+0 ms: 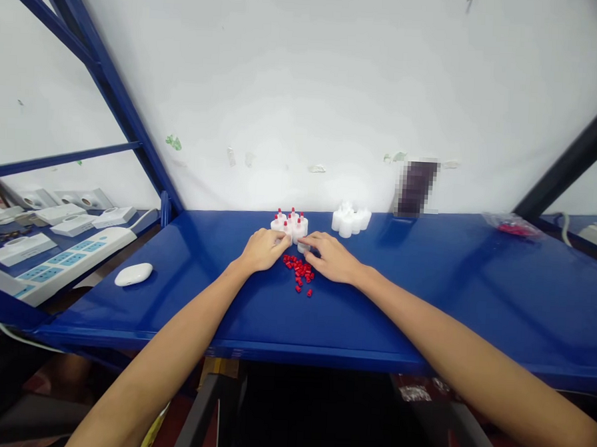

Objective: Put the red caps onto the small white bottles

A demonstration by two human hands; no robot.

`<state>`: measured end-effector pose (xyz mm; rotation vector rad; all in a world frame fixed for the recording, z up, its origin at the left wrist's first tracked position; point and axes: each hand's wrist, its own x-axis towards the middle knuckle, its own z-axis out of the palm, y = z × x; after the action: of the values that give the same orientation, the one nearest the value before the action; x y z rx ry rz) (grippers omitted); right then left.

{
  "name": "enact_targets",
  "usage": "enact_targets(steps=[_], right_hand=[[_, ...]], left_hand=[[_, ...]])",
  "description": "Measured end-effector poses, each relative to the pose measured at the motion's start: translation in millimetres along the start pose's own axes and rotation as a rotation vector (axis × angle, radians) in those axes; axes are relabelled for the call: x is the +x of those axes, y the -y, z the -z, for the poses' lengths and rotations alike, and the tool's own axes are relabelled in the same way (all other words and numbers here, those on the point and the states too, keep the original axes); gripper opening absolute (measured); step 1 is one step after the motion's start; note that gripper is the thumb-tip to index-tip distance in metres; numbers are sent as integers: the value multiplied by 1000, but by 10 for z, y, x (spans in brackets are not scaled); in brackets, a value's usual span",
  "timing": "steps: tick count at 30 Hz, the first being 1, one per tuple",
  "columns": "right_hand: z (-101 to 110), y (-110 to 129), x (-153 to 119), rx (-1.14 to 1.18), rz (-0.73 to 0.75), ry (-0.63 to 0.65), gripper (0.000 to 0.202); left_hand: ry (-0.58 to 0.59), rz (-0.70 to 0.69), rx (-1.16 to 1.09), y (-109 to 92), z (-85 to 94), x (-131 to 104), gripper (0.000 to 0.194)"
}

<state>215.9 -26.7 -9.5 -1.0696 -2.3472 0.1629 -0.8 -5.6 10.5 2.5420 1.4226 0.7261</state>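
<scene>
Several white bottles with red caps (298,233) stand grouped on the blue table. My left hand (264,250) is closed at the front left of this group, its fingertips against a bottle; what it grips, if anything, is hidden. On the right, my right hand (331,257) has its thumb and fingers around a small white bottle (303,248) at the front of the group. Loose red caps (301,269) lie scattered between and in front of both hands. Behind my right hand stands a second cluster of white bottles (349,221), with no red caps visible on them.
A white oval case (134,274) lies on the blue table (253,321) at the left. Power strips (66,265) and white boxes fill the left shelf. A clear bag with red pieces (516,228) lies at the back right. A pixelated dark object (416,188) is by the wall.
</scene>
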Motion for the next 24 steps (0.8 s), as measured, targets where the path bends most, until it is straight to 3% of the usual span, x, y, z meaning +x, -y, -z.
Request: enact_targets(steps=[5,11,19,24], right_hand=[[-31,-13,24,5,15,64,47],[126,19,-55,-17,8,-3,33],[303,46,-99,-42,117,198,25],[313,104,-110,-70,141,195,22]], left_hand=[[8,33,4,21,-10,12,47],[11,23,-55,40,-22,16,48],[4,-2,-121,47,-18,6,41],[-161,-97,-124,-8,12,7,35]])
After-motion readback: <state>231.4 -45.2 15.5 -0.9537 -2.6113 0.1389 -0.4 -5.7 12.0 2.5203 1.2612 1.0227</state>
